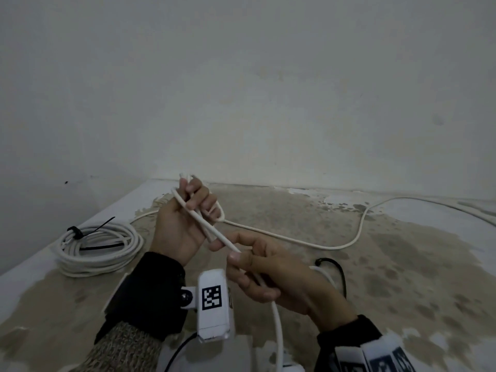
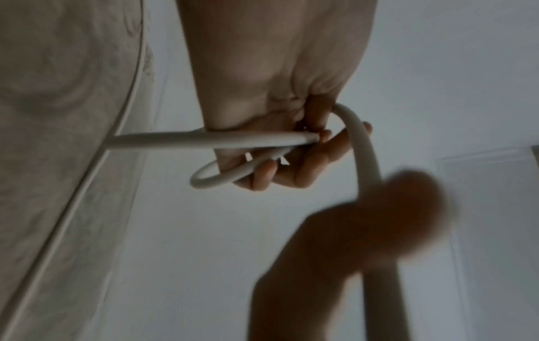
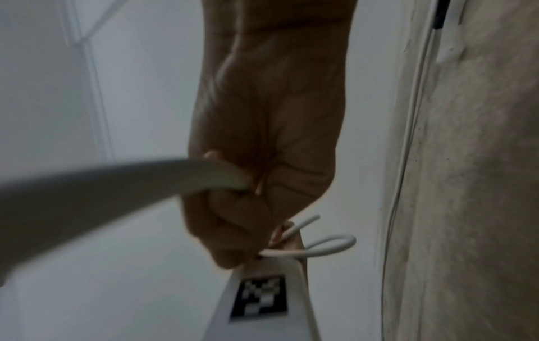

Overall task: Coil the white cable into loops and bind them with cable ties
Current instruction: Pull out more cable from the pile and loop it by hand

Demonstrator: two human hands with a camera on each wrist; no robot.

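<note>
No readable text — only black-white marker square on wrist camera (image 1: 213, 304).

My left hand (image 1: 179, 226) curls round the white cable (image 1: 204, 224), so the stretch inside that grip is hidden from the head view. My right hand (image 1: 271, 275) covers the cable where it crosses my palm; below, the cable runs off the bottom edge. On the floor (image 1: 402, 264), the long run of cable leaves the picture at the right edge. In the left wrist view my right hand (image 2: 364, 230) is a dark blur and its fingers cannot be told apart. In the right wrist view the near cable (image 3: 102, 191) is blurred and cut off at the left edge. Behind my right hand, a black tie (image 1: 334, 267) is partly hidden.
</note>
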